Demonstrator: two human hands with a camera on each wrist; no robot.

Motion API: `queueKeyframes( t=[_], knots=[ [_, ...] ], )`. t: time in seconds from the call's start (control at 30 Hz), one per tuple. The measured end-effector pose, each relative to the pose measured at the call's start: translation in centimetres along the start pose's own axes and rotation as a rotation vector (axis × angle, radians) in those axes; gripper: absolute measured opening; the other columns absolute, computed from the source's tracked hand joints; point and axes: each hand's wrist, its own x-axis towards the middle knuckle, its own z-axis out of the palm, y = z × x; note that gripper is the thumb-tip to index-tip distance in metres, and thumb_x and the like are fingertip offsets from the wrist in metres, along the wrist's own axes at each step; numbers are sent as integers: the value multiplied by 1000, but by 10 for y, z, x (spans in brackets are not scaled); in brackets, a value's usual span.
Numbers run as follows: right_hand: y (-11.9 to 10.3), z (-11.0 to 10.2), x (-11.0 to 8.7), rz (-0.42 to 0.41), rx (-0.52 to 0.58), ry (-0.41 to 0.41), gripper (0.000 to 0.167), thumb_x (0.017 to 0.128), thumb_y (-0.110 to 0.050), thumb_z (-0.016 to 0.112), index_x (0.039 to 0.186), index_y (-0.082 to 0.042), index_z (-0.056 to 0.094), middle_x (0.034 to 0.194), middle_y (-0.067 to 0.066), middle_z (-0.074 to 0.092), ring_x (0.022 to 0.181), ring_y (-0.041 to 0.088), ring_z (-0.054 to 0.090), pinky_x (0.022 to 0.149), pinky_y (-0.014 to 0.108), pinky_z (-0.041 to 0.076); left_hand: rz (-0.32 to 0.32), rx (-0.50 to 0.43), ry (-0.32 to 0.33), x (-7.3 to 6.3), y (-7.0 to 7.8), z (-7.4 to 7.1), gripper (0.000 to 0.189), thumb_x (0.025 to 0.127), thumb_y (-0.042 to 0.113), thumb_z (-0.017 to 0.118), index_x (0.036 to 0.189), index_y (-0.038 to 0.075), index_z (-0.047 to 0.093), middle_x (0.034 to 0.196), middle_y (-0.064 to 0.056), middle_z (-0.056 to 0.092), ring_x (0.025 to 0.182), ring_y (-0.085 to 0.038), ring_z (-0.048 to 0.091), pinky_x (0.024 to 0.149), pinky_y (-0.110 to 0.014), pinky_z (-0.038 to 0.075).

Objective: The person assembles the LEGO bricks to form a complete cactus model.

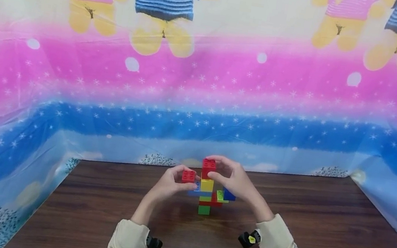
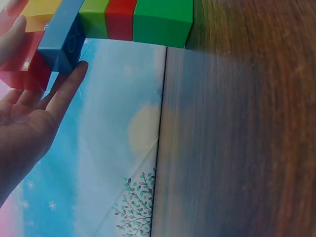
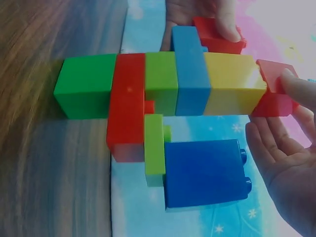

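A tower of toy building bricks stands upright on the wooden table, green brick at the bottom. Above it come a long red brick, a lime brick, a lighter blue brick and a yellow brick. My right hand pinches a red brick at the yellow one's top, slightly askew in the right wrist view. With thumb and fingers, my left hand holds another red brick over the lighter blue brick's left end.
On the tower's right side, a thin lime brick sits on the long red one and bears a dark blue brick. A printed cloth hangs behind the dark wooden table.
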Motion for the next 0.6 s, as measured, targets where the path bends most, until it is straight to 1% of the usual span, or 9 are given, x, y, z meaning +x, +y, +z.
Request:
queueKeyframes(
  t=[0.13, 0.3, 0.53, 0.6],
  knots=[
    [-3, 1, -1, 2, -1, 3, 42, 94, -18, 64, 134, -13, 55, 122, 13, 67, 111, 28, 65, 89, 26, 54, -1, 2, -4, -1, 1, -1, 39, 89, 15, 71, 119, -4, 55, 124, -25, 63, 104, -21, 65, 89, -31, 56],
    [-7, 2, -1, 1, -24, 8, 41, 94, -18, 65, 133, -14, 56, 119, 11, 68, 107, 26, 66, 89, 27, 54, 0, -12, -14, -2, 2, -1, 38, 89, 13, 70, 119, -4, 55, 123, -25, 63, 103, -20, 65, 89, -31, 56],
    [-5, 4, 1, -83, -130, 70, 40, 91, -15, 68, 130, -10, 59, 113, 10, 71, 98, 21, 69, 85, 25, 55, 9, -4, -13, 0, 4, 1, 37, 89, 12, 70, 119, -4, 55, 123, -25, 64, 103, -20, 66, 86, -28, 56],
    [-6, 3, 1, -93, -139, 72, 40, 91, -14, 68, 129, -9, 59, 113, 10, 71, 97, 20, 69, 85, 25, 56, 11, -2, -11, 0, 4, 1, 37, 89, 12, 70, 119, -3, 56, 122, -25, 64, 102, -20, 66, 85, -27, 56]
  ],
)
